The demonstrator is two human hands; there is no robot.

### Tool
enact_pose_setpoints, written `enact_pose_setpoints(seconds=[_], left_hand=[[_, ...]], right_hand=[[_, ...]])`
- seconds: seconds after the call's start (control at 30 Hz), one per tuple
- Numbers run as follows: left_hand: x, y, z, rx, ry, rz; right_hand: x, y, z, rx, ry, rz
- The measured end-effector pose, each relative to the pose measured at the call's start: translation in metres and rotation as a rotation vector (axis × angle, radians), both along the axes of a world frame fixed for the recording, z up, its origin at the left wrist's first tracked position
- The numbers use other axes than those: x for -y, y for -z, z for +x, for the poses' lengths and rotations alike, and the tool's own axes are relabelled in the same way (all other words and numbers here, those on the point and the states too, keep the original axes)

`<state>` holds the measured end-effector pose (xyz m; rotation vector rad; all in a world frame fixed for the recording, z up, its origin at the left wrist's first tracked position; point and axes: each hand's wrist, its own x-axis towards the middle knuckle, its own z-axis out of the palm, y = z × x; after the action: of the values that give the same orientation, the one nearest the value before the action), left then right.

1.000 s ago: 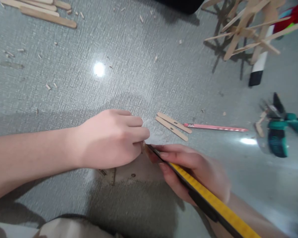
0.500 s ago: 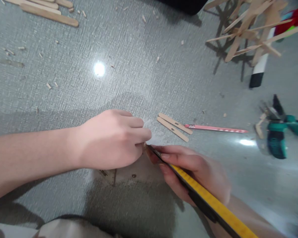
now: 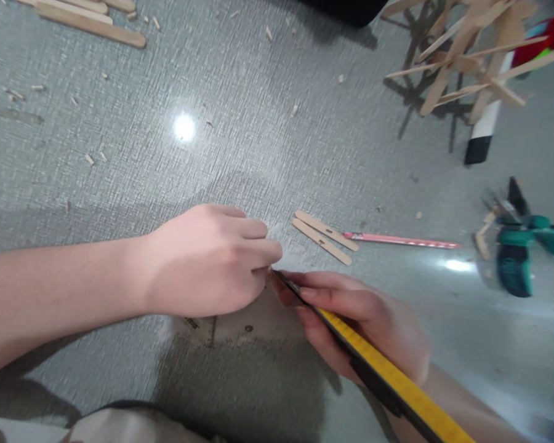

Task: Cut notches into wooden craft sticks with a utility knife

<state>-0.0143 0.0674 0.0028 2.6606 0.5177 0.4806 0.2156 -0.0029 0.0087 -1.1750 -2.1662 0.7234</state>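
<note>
My left hand (image 3: 212, 261) is closed, its fingers curled down against the grey table. A small tan bit shows at its fingertips, but the hand hides what it pinches. My right hand (image 3: 364, 320) grips a yellow and black utility knife (image 3: 378, 363), slanting up to the left. Its blade end meets the left fingertips. Partly under my left hand lies a clear ruler (image 3: 205, 329). Just beyond the knife tip are two craft sticks, the upper stick (image 3: 325, 230) and the lower stick (image 3: 322, 241), each with a small dark notch or slot near its middle.
A pink pencil (image 3: 401, 240) touches the upper stick. Green-handled pliers (image 3: 514, 261) lie at the right. A craft-stick frame (image 3: 461, 61) stands over a white marker (image 3: 484, 126) at top right. More craft sticks (image 3: 92, 24) lie top left, with wood scraps scattered about. A black object (image 3: 351, 9) is at the top edge.
</note>
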Motion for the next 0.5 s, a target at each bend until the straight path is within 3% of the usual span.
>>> enact_pose_setpoints(seconds=[0.5], left_hand=[[0.0019,-0.0030,0.0018,-0.051,0.006,0.044]], right_hand=[[0.0040,-0.0045,-0.0037,0.018,-0.014,-0.076]])
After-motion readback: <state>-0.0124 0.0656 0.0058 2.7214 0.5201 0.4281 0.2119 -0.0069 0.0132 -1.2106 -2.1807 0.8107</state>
